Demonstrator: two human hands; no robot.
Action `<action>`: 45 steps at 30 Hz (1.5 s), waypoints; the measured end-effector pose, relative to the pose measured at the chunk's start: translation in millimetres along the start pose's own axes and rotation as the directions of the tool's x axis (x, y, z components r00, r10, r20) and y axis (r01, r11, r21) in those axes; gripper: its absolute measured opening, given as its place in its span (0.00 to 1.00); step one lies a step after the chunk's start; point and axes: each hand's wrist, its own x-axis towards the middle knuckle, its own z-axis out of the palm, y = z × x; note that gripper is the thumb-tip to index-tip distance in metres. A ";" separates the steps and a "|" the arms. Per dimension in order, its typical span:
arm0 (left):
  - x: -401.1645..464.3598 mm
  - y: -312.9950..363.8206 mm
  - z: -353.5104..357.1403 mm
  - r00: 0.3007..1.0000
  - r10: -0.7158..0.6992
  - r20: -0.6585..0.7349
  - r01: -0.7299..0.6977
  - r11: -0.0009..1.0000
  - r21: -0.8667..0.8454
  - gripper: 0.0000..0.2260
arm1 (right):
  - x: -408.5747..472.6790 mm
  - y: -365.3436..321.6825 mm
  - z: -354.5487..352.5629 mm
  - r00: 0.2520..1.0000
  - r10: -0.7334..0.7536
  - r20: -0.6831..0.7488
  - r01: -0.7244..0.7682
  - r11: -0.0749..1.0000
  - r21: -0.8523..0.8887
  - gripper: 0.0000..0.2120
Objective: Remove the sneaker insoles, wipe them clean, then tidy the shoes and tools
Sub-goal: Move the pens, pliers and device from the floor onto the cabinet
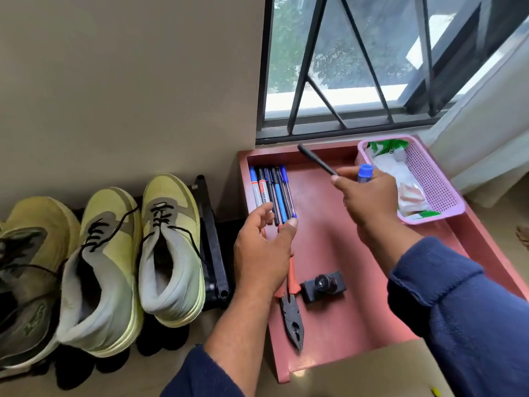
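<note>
Sneakers (137, 253), yellow-green suede with grey collars, sit on rack (213, 253). Left hand (263, 250), fingers relaxed, touches pens (273, 193) in red tray (320, 242). Right hand (369, 193) pinches slim black pen (316, 159), grips blue-capped tube (365, 172).

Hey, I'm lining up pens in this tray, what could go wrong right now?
The right hand holds a black pen by its very end plus a blue-capped item; either might slip. The left hand steadies the pens directly above the pliers, so its sleeve could knock them.
</note>
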 end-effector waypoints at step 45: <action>-0.1 4.7 -2.8 1.000 0.026 0.008 -0.027 0.999 0.023 0.12 | 62.3 29.4 24.4 0.991 -0.098 0.088 0.131 0.729 -0.672 0.20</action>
